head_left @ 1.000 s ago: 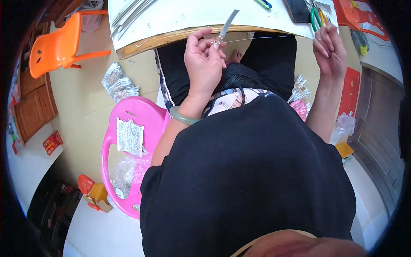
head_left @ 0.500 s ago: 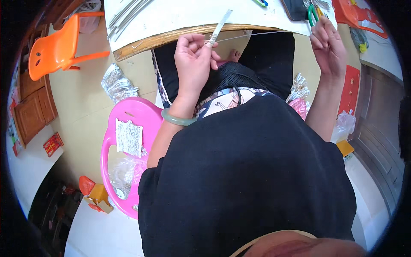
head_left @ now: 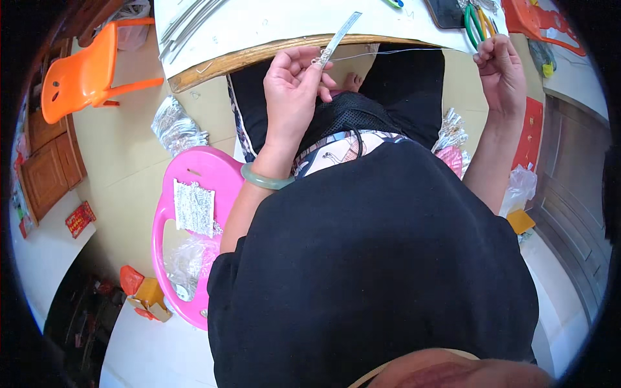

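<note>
My left hand [head_left: 292, 97] pinches the lower end of a thin silver strip [head_left: 339, 35] that slants up over the edge of the white table [head_left: 272, 26]. A fine thread [head_left: 401, 52] runs from that pinch across to my right hand [head_left: 501, 74], whose fingers are closed on its other end near the table's right side. A pale green bangle [head_left: 265, 180] sits on my left wrist. Both hands are held above my lap, and my black top fills the lower picture.
A pink plastic chair [head_left: 194, 226] at my left carries a card of silver pieces [head_left: 193, 207] and clear bags. An orange chair [head_left: 81, 71] stands far left. Silver bundles [head_left: 174, 128] lie on the floor. Green-handled pliers [head_left: 475, 19] rest on the table; a bundle of metal strips [head_left: 191, 22] lies there too.
My left hand has lifted and turned, swinging the silver strip up over the table edge. My right hand stays near the same spot, holding the thread taut.
</note>
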Demonstrator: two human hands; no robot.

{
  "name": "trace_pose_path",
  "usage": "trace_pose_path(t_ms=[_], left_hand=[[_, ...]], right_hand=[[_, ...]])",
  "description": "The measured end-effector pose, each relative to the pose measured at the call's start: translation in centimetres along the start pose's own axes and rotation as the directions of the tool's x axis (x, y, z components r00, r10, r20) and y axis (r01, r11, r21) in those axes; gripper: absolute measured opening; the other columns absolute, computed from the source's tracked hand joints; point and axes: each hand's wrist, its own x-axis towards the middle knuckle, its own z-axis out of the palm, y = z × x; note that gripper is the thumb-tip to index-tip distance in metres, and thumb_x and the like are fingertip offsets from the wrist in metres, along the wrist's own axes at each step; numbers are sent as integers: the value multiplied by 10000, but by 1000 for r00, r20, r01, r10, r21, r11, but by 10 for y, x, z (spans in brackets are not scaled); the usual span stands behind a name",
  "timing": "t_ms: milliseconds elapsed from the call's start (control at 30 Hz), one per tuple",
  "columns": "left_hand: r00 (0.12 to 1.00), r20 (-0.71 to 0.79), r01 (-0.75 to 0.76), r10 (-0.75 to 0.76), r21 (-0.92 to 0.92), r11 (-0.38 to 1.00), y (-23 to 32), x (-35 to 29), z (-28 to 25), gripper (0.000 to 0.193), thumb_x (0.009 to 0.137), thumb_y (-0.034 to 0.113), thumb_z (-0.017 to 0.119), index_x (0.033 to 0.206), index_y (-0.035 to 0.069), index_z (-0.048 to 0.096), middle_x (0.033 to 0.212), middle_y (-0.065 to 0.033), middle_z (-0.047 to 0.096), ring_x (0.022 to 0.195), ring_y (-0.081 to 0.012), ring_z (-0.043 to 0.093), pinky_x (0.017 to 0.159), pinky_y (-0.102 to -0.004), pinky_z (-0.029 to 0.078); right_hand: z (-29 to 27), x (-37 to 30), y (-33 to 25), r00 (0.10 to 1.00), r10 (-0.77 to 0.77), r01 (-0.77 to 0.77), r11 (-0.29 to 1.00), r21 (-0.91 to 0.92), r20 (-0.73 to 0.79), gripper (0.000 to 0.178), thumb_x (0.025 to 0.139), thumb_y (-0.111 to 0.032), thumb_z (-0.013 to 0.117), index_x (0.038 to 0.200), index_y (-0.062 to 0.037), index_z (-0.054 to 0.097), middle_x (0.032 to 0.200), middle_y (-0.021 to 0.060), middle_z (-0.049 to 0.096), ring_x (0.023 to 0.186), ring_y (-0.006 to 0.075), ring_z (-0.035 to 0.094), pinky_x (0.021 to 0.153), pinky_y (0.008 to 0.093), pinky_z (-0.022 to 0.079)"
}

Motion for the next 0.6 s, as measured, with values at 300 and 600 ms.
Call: trace_pose_path(t_ms=[300, 600], left_hand=[[997, 71, -18, 15, 52, 998, 4, -2, 3, 174, 876, -41, 475, 1030, -45, 557, 841, -99, 599, 607, -76, 567, 463, -171, 465], [989, 145, -36, 15, 141, 989, 3, -7, 11, 149, 856, -33, 510, 992, -19, 570, 818, -57, 602, 582, -39, 543, 438, -158, 430]], right_hand=[[32, -5, 30, 992, 129, -121, 958, -261, 12, 191, 936, -167, 507, 1032, -25, 592, 740, -2, 514, 660, 66, 463, 592, 209, 382], [116, -12, 74, 980, 85, 16, 866, -499, 179, 138, 853, -136, 627, 893, -11, 669, 743, 29, 632, 565, 63, 569, 450, 192, 457]])
